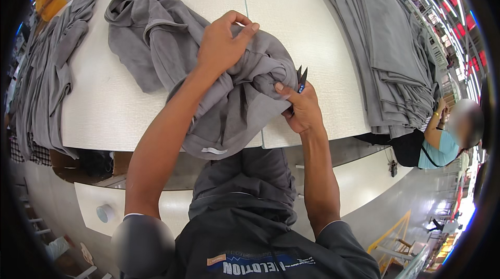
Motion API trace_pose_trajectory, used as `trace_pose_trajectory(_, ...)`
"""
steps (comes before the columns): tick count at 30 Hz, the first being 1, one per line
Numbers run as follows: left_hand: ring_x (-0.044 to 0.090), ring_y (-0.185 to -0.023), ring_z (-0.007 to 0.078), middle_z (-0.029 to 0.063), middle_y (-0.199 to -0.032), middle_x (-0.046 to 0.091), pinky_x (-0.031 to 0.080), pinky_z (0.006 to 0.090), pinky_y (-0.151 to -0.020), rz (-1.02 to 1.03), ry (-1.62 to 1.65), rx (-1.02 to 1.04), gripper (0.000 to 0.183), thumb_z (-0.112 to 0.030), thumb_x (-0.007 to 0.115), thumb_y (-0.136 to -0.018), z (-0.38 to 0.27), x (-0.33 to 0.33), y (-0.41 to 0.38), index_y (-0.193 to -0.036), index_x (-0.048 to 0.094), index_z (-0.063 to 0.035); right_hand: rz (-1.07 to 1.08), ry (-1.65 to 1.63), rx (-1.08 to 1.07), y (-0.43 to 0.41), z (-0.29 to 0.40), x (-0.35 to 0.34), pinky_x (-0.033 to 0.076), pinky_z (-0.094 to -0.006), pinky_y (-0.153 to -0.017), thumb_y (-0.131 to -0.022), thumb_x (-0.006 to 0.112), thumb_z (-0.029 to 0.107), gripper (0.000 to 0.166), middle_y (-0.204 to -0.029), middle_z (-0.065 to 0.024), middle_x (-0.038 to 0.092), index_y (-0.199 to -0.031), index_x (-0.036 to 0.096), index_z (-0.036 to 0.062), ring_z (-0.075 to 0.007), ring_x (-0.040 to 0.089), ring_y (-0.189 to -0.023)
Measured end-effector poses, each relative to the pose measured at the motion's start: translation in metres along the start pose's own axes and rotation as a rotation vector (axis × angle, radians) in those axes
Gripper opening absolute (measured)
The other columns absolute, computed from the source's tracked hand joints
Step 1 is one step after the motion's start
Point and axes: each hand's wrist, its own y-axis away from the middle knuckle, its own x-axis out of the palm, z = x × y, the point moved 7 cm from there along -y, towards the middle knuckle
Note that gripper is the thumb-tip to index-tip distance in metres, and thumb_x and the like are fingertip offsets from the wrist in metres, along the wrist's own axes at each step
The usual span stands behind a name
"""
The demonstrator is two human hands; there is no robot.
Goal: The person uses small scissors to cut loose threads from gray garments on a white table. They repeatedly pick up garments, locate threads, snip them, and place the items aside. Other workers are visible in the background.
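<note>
A grey fabric garment [250, 111] lies bunched on the white table before me, its near edge with a small white label hanging over the table's front edge. My right hand [304, 107] grips the garment's right side between thumb and fingers. The same hand also holds thread snips [302, 80], blades pointing up and away from me. My left hand [228, 39] is over the upper middle of the garment, thumb and forefinger tips close together; whether cloth or thread is between them cannot be told.
Stacked grey garments [390, 52] lie along the table's right side, more grey garments [50, 72] at the left. A cardboard box [70, 165] is below the table at left. A person in light blue [439, 148] is at the right; one in yellow [49, 0] at far left.
</note>
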Motion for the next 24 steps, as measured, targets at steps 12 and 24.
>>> trace_pose_trajectory(12, 0.063, -0.095, 0.0263, 0.0057, -0.108, 0.066, 0.052, 0.0366, -0.078, 0.015, -0.325, 0.44, 0.023, -0.021, 0.078, -0.083, -0.045, -0.032, 0.022, -0.098, 0.065, -0.008, -0.119, -0.02, -0.01, -0.01, 0.012, -0.023, 0.051, -0.0296, -0.059, -0.083, 0.081, 0.01, 0.041, -0.094, -0.0092, 0.067, -0.114, 0.058, -0.002, -0.0161, 0.063, -0.071)
trace_pose_trajectory(24, 0.056, -0.126, 0.0351, 0.0094, -0.135, 0.059, 0.048, 0.0407, -0.101, 0.386, -0.258, 0.049, 0.042, -0.002, 0.071, -0.073, -0.036, -0.034, 0.061, -0.114, 0.064, -0.0094, -0.296, 0.579, -0.467, 0.041, 0.086, 0.018, 0.047, -0.026, -0.059, -0.087, 0.075, 0.01, 0.012, -0.071, -0.0029, 0.065, -0.083, 0.067, 0.001, -0.0098, 0.06, -0.065)
